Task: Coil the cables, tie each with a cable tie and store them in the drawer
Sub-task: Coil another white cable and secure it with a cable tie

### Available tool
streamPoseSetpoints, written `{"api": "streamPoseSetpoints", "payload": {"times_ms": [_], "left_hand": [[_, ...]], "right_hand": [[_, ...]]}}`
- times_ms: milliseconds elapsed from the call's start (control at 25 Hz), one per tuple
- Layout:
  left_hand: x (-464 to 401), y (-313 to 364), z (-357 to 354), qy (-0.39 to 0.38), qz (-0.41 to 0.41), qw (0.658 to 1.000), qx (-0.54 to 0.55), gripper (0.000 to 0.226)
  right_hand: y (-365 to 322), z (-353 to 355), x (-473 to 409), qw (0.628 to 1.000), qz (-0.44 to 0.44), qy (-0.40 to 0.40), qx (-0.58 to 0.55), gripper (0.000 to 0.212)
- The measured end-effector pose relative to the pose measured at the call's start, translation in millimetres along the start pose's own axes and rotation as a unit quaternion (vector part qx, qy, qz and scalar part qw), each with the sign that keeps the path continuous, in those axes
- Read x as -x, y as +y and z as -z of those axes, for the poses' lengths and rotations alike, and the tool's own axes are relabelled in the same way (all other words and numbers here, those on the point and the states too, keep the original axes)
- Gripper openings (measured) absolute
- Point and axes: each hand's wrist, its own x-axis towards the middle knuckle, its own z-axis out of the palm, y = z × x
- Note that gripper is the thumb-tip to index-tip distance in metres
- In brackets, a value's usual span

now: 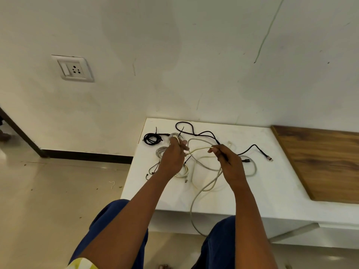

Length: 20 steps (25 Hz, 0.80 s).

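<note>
A socket (74, 69) with a switch sits on the wall (174, 55), well up and left of the hands. A dark skirting (87, 155) runs along the floor (48, 191) to their left. A wooden panel (322, 164) lies to their right, on the white counter (272, 191).

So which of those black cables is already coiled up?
The black coil at the far left corner of the white table, bundled into tight loops. The other black cable sprawls loose across the back of the table.
</note>
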Motion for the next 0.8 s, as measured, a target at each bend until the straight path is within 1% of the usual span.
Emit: {"api": "streamPoseSetpoints", "payload": {"times_ms": [80, 120, 200, 280, 360, 400, 480, 520, 560, 640, 720, 800], "left_hand": [[4, 1, -3, -0.069, -0.019, 0.996, -0.059, 0.010], [6, 2, -4, -0.101, -0.025, 0.992, -0.066, 0.010], [12, 5, -6, -0.137, -0.018, 0.990, -0.034, 0.020], [17, 12, -9, -0.170, 0.025, 0.985, 0.023, 0.033], [19, 19, -9, -0.241, 0.067, 0.967, 0.053, 0.045], [19, 22, -9, -0.282, 0.083, 0.953, 0.078, 0.046], [19, 26, -9, -0.344, 0.123, 0.912, 0.188, 0.043], [18, 29, -8, -0.358, 0.147, 0.884, 0.261, 0.041], [18, 32, -7, -0.361, 0.168, 0.853, 0.337, 0.038], [15, 38, -4, -0.348, 0.189, 0.786, 0.475, 0.034], [11, 42, -1, -0.328, 0.184, 0.730, 0.570, 0.032], [9, 45, 2, -0.309, 0.173, 0.698, 0.623, 0.033]], "right_hand": [[3, -1, -1, 0.999, -0.021, 0.024, 0.013, 0.021], [5, -1, -2, 0.998, -0.039, 0.042, 0.024, 0.020], [10, -2, -3, 0.992, -0.081, 0.082, 0.042, 0.019], [12, -2, -5, 0.987, -0.105, 0.118, 0.034, 0.019], [12, -3, -8, 0.984, -0.106, 0.143, 0.022, 0.018], [12, -4, -9, 0.983, -0.101, 0.153, 0.022, 0.017], [11, -6, -11, 0.979, -0.098, 0.177, 0.015, 0.017], [10, -6, -11, 0.977, -0.103, 0.187, 0.003, 0.016], [10, -7, -11, 0.975, -0.108, 0.191, -0.013, 0.015], [11, -6, -11, 0.978, -0.116, 0.171, -0.023, 0.016], [14, -5, -11, 0.986, -0.104, 0.130, 0.025, 0.019], [15, -4, -11, 0.983, -0.089, 0.102, 0.123, 0.021]]}}
